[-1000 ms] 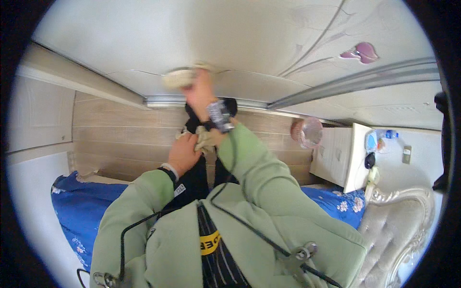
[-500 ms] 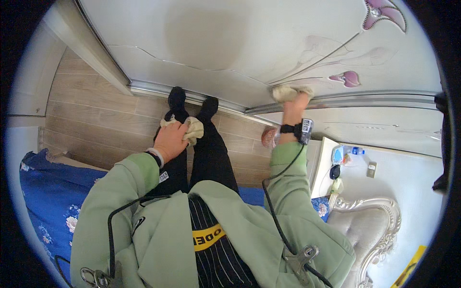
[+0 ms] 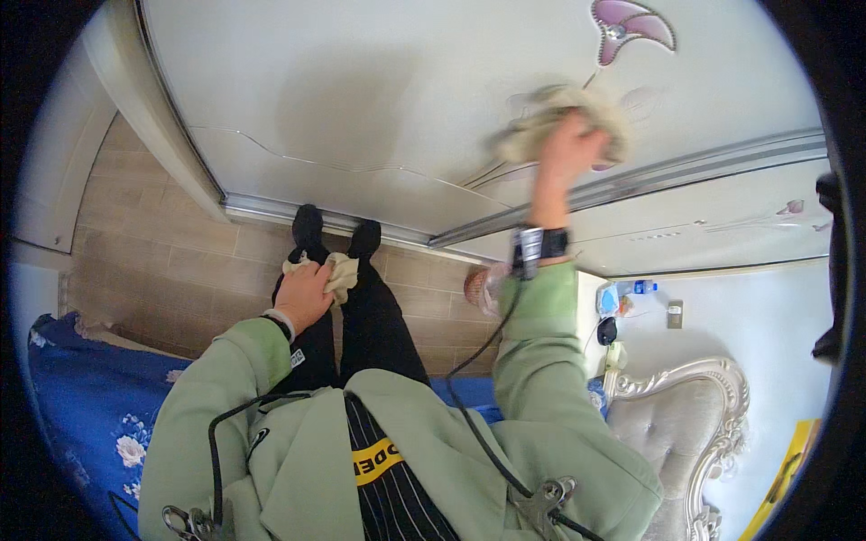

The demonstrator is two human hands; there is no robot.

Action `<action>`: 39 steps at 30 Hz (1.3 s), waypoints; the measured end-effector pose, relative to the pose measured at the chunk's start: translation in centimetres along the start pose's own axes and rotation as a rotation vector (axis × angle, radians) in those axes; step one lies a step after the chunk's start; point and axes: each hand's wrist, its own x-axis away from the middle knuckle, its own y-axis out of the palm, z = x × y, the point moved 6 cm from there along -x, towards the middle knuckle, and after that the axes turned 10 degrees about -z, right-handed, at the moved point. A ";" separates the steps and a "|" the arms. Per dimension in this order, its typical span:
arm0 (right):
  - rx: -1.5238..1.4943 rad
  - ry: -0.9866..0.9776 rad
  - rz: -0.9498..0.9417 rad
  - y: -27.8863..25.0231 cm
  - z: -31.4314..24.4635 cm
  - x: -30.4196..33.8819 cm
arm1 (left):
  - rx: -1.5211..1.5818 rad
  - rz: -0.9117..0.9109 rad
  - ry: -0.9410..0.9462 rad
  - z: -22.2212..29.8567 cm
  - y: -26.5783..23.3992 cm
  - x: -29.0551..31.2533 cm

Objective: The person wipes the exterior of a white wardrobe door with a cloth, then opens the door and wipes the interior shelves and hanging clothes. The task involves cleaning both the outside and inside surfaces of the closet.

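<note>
My right hand (image 3: 566,158) is raised against the glossy white wardrobe door (image 3: 234,63) and presses a cream cloth (image 3: 538,124) to it. Both hand and cloth are smeared by motion. The cloth covers part of a raised flower pattern, while a purple jewelled flower (image 3: 622,34) shows above it. Down by my thighs, my left hand (image 3: 303,296) grips a second cream cloth (image 3: 342,276), which bunches out past its fingers. That hand rests over my dark trousers.
A metal door track (image 3: 433,238) runs along the wood-look floor (image 3: 171,270). At right stand a white bedside table (image 3: 591,316) with small items and a tufted silver headboard (image 3: 672,424). A pinkish basket (image 3: 475,287) sits on the floor; blue floral bedding (image 3: 81,379) lies left.
My right hand has moved up the door with its cloth, from near the lower track onto the flower pattern. The left hand stays at my thighs; the whole view has shifted slightly.
</note>
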 end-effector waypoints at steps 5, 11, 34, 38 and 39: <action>-0.056 -0.038 0.240 -7.7 0.2 -11.8 | 0.007 -0.029 0.027 0.1 -0.4 0.2; 0.555 -0.149 -0.453 1.6 0.3 0.7 | -0.019 -0.027 0.009 0.7 -0.9 0.6; 0.592 -0.967 -0.237 3.3 -18.3 -7.6 | -0.109 0.080 0.031 0.5 -0.3 1.3; 0.457 -1.178 -0.732 6.8 -14.9 1.2 | -0.017 0.059 0.031 -0.3 0.2 1.3; 0.432 -1.152 -0.786 6.4 -14.8 0.5 | -0.023 0.059 0.032 -0.4 0.2 1.3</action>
